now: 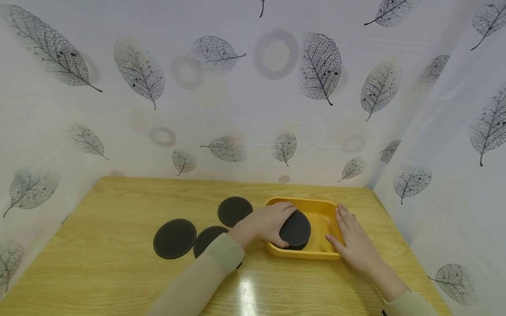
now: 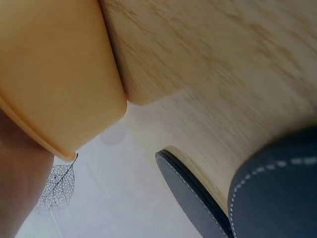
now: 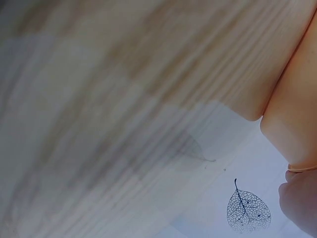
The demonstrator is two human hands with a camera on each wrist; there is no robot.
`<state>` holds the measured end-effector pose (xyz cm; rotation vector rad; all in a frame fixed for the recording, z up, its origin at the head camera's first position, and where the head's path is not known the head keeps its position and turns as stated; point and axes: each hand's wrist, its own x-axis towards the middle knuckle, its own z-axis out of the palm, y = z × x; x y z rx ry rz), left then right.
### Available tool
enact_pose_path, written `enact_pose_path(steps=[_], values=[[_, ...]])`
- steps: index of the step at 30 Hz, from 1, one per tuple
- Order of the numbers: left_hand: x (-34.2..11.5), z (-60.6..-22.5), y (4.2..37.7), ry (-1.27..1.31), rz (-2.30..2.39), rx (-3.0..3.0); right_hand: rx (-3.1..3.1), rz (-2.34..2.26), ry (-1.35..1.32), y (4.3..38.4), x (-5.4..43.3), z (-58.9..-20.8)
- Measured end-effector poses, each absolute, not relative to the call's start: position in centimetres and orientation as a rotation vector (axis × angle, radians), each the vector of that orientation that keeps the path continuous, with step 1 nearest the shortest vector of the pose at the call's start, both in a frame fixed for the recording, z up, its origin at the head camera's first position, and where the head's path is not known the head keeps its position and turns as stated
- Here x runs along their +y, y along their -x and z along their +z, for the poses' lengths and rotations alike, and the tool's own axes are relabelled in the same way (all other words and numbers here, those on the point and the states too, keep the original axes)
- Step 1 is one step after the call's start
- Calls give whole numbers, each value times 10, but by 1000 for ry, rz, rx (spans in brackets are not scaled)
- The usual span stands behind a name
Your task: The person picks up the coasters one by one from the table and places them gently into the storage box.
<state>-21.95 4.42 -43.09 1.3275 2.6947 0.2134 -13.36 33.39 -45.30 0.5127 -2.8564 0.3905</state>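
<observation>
Inside the yellow tray point(image 1: 322, 221), toward its left end, lie stacked round black coasters point(image 1: 296, 229). My left hand point(image 1: 266, 221) reaches over the tray's left rim and grips them, thumb at the near side and fingers at the far side. The fingertips are partly hidden in the left wrist view, where the tray's outer wall point(image 2: 59, 64) blocks them. My right hand point(image 1: 356, 245) rests on the tray's right rim with fairly straight fingers, its thumb over the inside. In the right wrist view, part of that hand point(image 3: 299, 198) touches the rim.
Left of the tray, more black coasters lie flat on the wooden table: one at the far side point(image 1: 235, 211), one at the left point(image 1: 175, 238), and one point(image 1: 208, 238) partly covered by my left sleeve. White leaf-patterned sheeting point(image 1: 253, 109) rises behind the table and along its sides.
</observation>
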Motion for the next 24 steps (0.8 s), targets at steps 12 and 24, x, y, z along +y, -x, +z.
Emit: enact_pose_path(steps=[12,24], values=[[54,-431,223,-1332,60,2678,-2866,399,-500,135,333,-453],[57,-435,221,-1301,-85,2714,-2866,392,-496,136,332,-455]])
